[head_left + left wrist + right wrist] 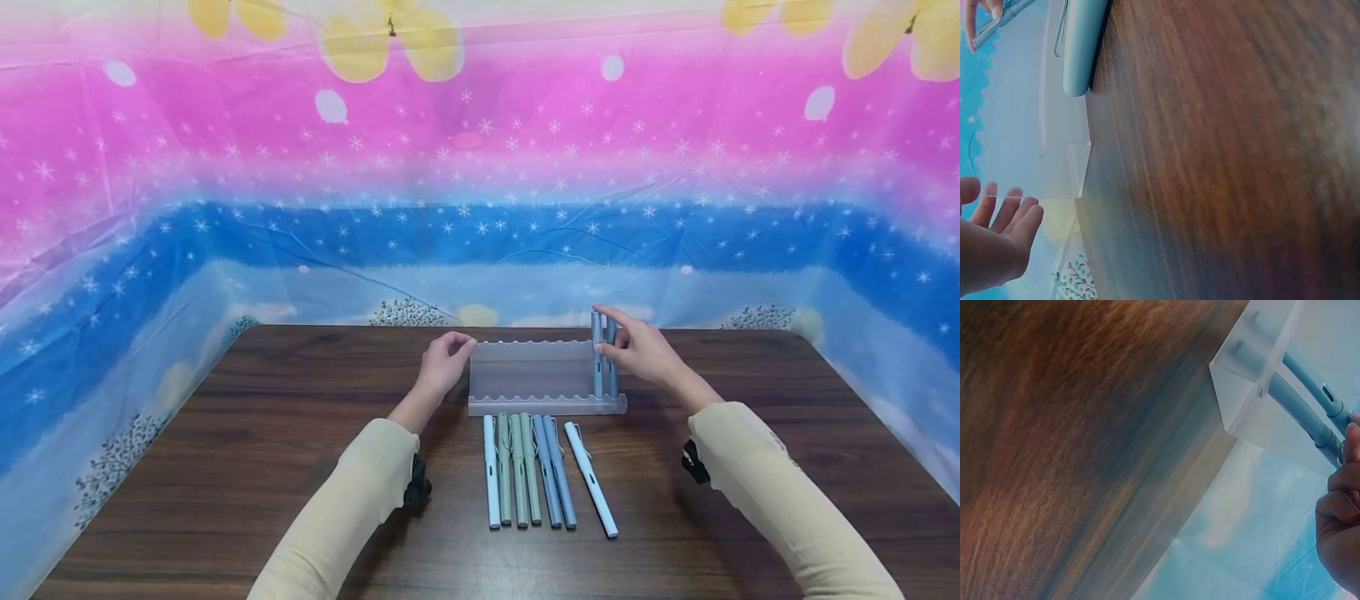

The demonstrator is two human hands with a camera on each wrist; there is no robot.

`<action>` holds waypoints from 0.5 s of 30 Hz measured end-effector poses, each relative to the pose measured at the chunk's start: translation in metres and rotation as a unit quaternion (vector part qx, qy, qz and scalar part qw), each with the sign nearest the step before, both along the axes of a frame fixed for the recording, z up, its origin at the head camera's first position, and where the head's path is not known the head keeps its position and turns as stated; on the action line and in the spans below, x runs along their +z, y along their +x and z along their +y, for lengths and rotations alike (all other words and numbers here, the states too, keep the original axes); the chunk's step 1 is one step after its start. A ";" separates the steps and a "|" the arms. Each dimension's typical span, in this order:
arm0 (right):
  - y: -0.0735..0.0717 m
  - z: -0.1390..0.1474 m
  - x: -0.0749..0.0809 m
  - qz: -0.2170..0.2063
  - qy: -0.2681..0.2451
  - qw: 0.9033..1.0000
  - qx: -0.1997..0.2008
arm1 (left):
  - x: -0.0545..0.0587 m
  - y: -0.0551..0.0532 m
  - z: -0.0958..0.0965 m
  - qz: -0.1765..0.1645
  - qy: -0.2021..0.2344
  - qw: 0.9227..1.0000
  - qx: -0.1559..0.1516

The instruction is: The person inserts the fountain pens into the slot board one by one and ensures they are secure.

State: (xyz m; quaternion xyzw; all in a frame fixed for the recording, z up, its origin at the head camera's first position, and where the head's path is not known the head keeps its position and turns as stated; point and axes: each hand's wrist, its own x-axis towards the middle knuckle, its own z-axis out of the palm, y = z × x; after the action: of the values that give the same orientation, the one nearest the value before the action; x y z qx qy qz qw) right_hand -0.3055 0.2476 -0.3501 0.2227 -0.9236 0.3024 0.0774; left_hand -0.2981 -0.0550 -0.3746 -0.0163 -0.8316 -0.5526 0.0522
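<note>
A translucent pen rack (528, 371) with scalloped edges stands on the table. My left hand (445, 364) pinches its left edge; in the left wrist view the fingertips (1007, 212) show behind the clear panel, the thumb in front. At the rack's right end, my right hand (645, 350) holds an upright blue-grey pen (597, 371) by its upper part. Just right of that pen, a second pen (612, 379) stands in the rack, partly behind the fingers. The right wrist view shows both pens' lower ends (1250, 356) inside the rack's ledge.
In front of the rack several pens lie in a row: a pale one (491, 475), green ones (518, 475) and blue ones (553, 475). A light blue pen (592, 483) lies slanted at the right. A patterned cloth (465, 233) hangs behind the wooden table (247, 467).
</note>
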 end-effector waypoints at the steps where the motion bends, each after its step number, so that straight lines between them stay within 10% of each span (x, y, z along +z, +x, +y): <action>1: 0.000 0.000 0.000 -0.001 0.000 1.000 0.000 | 0.000 0.000 0.000 0.002 -0.001 1.000 -0.001; 15: 0.010 0.004 -0.001 0.068 -0.020 0.998 0.001 | 0.000 0.000 -0.001 0.001 -0.005 1.000 0.003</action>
State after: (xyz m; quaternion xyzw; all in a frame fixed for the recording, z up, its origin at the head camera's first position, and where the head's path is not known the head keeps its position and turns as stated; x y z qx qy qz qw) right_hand -0.2956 0.2514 -0.3515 0.2423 -0.9097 0.3049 0.1437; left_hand -0.2981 -0.0562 -0.3746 -0.0144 -0.8345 -0.5481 0.0544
